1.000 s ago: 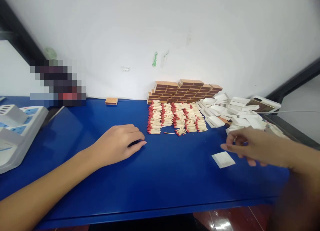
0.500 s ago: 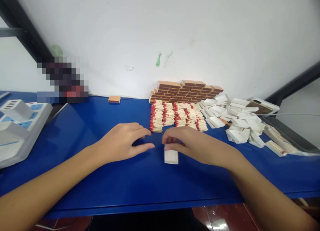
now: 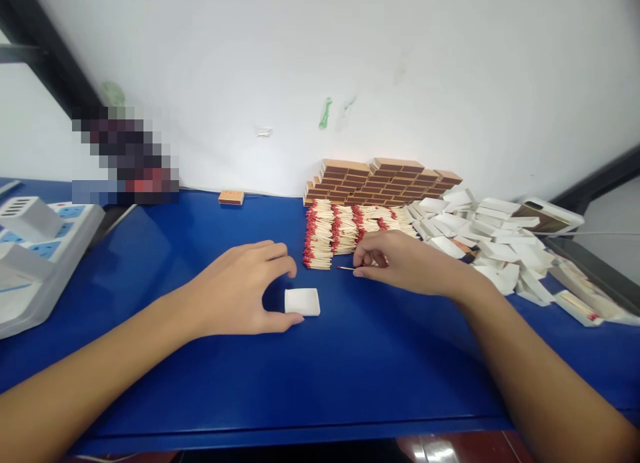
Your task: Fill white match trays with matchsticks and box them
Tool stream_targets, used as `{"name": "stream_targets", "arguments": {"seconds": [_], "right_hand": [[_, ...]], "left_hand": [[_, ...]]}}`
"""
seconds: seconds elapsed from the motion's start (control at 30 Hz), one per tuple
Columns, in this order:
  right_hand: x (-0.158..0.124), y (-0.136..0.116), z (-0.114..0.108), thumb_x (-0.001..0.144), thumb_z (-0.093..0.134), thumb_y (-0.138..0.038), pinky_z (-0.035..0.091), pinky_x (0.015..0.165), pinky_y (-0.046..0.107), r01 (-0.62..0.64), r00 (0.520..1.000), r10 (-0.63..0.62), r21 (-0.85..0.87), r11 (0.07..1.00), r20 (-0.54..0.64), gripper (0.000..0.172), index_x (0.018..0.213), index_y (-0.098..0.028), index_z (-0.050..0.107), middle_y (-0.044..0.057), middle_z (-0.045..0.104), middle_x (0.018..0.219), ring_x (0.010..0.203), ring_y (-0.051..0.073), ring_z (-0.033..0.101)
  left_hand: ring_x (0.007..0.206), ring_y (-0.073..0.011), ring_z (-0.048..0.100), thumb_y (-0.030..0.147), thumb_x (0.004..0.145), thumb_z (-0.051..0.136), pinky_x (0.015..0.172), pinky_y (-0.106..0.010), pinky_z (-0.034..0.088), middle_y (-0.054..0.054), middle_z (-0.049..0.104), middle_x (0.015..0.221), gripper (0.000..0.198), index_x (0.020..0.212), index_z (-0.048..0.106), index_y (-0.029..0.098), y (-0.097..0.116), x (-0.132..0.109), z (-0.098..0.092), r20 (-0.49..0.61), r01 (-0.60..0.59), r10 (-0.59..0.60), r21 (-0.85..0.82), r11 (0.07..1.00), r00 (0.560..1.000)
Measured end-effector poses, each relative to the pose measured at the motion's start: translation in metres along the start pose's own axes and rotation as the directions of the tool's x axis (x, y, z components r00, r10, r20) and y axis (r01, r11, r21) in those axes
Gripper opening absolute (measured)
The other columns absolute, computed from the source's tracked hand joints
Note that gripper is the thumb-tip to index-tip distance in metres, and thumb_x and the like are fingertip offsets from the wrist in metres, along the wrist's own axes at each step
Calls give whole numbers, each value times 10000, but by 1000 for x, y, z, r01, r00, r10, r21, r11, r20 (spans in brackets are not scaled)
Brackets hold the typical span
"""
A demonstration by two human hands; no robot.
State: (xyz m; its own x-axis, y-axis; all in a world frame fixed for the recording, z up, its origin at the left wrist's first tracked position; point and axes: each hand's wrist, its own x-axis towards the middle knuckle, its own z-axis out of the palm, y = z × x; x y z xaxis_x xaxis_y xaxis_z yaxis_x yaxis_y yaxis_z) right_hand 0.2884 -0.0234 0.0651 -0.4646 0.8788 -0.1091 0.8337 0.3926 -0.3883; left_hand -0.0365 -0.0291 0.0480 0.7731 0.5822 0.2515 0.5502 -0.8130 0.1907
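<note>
My left hand (image 3: 240, 288) rests on the blue table (image 3: 350, 369), curled round a small white matchbox tray (image 3: 302, 301). Its thumb touches the tray's near edge and its index finger curves just above the far edge. My right hand (image 3: 400, 261) lies at the front of the pile of red-tipped matches (image 3: 345, 228) with its fingers pinched together. A single match (image 3: 345, 268) sticks out to the left from under the fingertips. The rest of what the fingers grip is hidden.
Brown matchbox sleeves (image 3: 380, 181) are stacked against the white wall. A heap of white trays (image 3: 480, 233) lies to the right, with a phone (image 3: 550, 216) behind it. One lone brown matchbox (image 3: 231, 197) sits at the back left. A white power strip (image 3: 35, 256) lies at far left.
My right hand brought the white tray from the right to my left hand, let it go, then moved back to the match pile. My left hand now brackets the tray.
</note>
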Motion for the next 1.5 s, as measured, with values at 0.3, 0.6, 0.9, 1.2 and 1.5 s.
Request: {"name": "stream_targets", "arguments": {"seconds": [0.3,0.6,0.9,1.2,1.5], "right_hand": [[8,-2,18,1021,589,-271,409,671,299,48,993,-49,-13,999,-109,160,900,-209,674,46,700,882,748,173,587],[8,-2,21,1083,532,-282,407,714,320,34,995,-37,-33,999,-96,183,940,-216,625,65,688,951,817,200,594],[-6,-45,28,1094,572,-246,433,737,308,178,974,-162,91,980,-160,102,1008,-221,620,36,674,975,833,180,612],[-8,-59,41,1073,609,-168,408,699,291,192,977,-180,103,976,-119,86,999,-201,635,20,673,982,801,149,596],[12,-64,59,1104,602,-207,458,732,290,238,932,-189,129,963,-311,177,1191,-198,756,33,724,963,811,156,643]], "left_hand": [[827,-188,643,383,923,768,725,-343,488,-8,675,919,194,1026,731,223,0,0,5,60,-6,14,-127,992,998],[918,-210,682,343,951,752,805,-351,527,-34,702,1022,212,1123,736,221,2,0,6,54,-37,46,-153,988,998],[907,-206,686,384,992,773,758,-330,509,-28,720,1014,205,1084,721,209,0,2,12,-12,-16,15,-104,994,1000],[904,-199,683,341,1003,737,782,-326,497,-25,706,987,162,1052,717,189,2,1,10,-22,-57,55,-102,993,998],[726,-159,628,367,889,782,663,-324,447,15,687,847,164,895,718,216,-1,-4,-13,105,25,-10,-139,990,994]]}}
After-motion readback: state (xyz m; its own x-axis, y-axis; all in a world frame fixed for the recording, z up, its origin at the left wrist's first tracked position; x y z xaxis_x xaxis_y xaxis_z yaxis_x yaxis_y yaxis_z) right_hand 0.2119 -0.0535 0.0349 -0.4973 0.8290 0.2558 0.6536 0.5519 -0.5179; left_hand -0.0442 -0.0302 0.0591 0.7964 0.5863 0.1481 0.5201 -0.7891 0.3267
